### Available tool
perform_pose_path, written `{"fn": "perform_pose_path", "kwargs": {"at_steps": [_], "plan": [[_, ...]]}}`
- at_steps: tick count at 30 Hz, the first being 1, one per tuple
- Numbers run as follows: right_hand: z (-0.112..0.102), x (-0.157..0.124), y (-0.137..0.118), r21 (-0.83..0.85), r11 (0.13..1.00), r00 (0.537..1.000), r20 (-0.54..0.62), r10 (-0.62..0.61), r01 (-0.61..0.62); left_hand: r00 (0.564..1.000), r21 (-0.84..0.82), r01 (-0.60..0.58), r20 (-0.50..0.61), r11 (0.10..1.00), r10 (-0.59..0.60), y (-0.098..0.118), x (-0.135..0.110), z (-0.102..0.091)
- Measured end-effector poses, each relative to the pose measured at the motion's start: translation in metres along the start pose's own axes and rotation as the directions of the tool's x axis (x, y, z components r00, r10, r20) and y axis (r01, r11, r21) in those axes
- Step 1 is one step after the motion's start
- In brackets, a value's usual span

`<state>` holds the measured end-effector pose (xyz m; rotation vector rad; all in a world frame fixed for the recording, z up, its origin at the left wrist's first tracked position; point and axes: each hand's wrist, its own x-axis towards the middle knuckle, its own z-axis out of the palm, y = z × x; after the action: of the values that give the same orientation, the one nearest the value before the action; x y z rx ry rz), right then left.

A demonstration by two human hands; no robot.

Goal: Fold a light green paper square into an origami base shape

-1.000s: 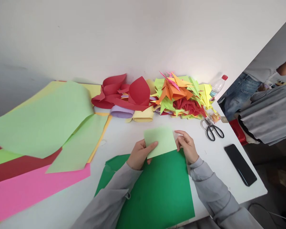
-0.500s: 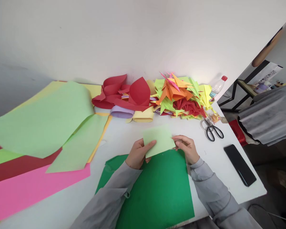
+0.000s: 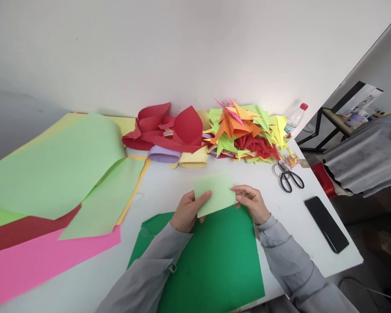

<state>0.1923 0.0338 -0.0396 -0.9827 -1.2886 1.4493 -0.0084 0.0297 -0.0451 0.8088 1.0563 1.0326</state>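
Note:
A small piece of light green paper (image 3: pixel 217 194) is held up between my two hands, over the far edge of a dark green sheet (image 3: pixel 215 256). My left hand (image 3: pixel 188 209) pinches its left side, thumb on top and fingers underneath. At the right edge, my right hand (image 3: pixel 252 202) grips the paper between thumb and fingertips. The dark green sheet lies flat on the white table, partly under my left forearm.
Large coloured sheets (image 3: pixel 58 169) lie on the left. Rolled red paper (image 3: pixel 188 126) and a heap of folded paper shapes (image 3: pixel 237 126) sit against the wall. Black-handled scissors (image 3: pixel 291 177), a phone (image 3: pixel 326 224) and a bottle (image 3: pixel 296 118) are on the right. Beyond the table is a person's grey clothing (image 3: pixel 368 152).
The view has shifted slightly. Both hands keep their hold on the light green paper. A forearm at the upper right has gone out of view.

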Motion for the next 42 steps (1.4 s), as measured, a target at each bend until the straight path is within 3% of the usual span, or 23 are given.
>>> {"fn": "perform_pose_path", "kwargs": {"at_steps": [5, 8, 13, 15, 18, 21, 23, 26, 29, 31, 34, 38, 42], "plan": [[0.004, 0.0, 0.0, -0.085, 0.996, 0.998, -0.045, 0.038, -0.042, 0.998, 0.019, 0.016, 0.062, 1.0, -0.017, 0.001, -0.004, 0.004], [0.003, 0.002, 0.0, -0.099, 0.995, 0.997, -0.079, -0.024, 0.016, 0.997, 0.016, -0.001, 0.078, 1.0, -0.001, 0.002, -0.002, 0.004], [-0.002, 0.006, -0.002, -0.126, 0.977, 0.967, -0.165, -0.192, 0.172, 0.982, 0.029, -0.179, -0.053, 0.983, 0.18, 0.002, 0.005, -0.004], [-0.003, 0.006, -0.002, -0.124, 0.976, 0.963, -0.179, -0.2, 0.179, 0.942, 0.165, -0.318, -0.053, 0.934, 0.33, 0.0, 0.006, -0.006], [0.0, 0.004, -0.002, -0.102, 0.981, 0.977, -0.118, -0.177, 0.165, 0.839, 0.417, -0.528, 0.118, 0.74, 0.532, -0.005, 0.003, -0.004], [0.004, 0.001, -0.003, -0.117, 0.98, 0.985, -0.049, -0.166, 0.159, 0.767, 0.539, -0.616, 0.243, 0.574, 0.595, -0.009, -0.001, 0.002], [0.006, -0.001, -0.004, -0.15, 0.974, 0.983, -0.036, -0.18, 0.172, 0.756, 0.56, -0.623, 0.253, 0.546, 0.603, -0.01, -0.002, 0.006], [0.007, -0.004, -0.005, -0.235, 0.949, 0.975, -0.023, -0.223, 0.211, 0.791, 0.529, -0.573, 0.156, 0.626, 0.592, -0.009, -0.004, 0.008], [0.006, -0.007, -0.004, -0.33, 0.911, 0.964, -0.009, -0.265, 0.248, 0.842, 0.424, -0.443, -0.104, 0.79, 0.529, -0.008, -0.005, 0.005], [0.006, -0.008, -0.002, -0.322, 0.911, 0.96, -0.024, -0.278, 0.256, 0.841, 0.35, -0.389, -0.244, 0.852, 0.483, -0.008, -0.003, 0.001], [0.005, -0.006, 0.001, -0.278, 0.938, 0.958, -0.138, -0.251, 0.206, 0.835, 0.235, -0.353, -0.357, 0.906, 0.418, -0.007, 0.003, -0.004], [-0.001, 0.002, 0.002, -0.11, 0.986, 0.919, -0.362, -0.156, 0.125, 0.878, 0.022, -0.296, -0.387, 0.955, 0.282, 0.002, 0.008, -0.007], [-0.014, 0.01, 0.001, 0.116, 0.977, 0.842, -0.532, -0.091, 0.178, 0.948, -0.119, -0.192, -0.281, 0.974, 0.152, 0.014, 0.004, -0.009]]}}
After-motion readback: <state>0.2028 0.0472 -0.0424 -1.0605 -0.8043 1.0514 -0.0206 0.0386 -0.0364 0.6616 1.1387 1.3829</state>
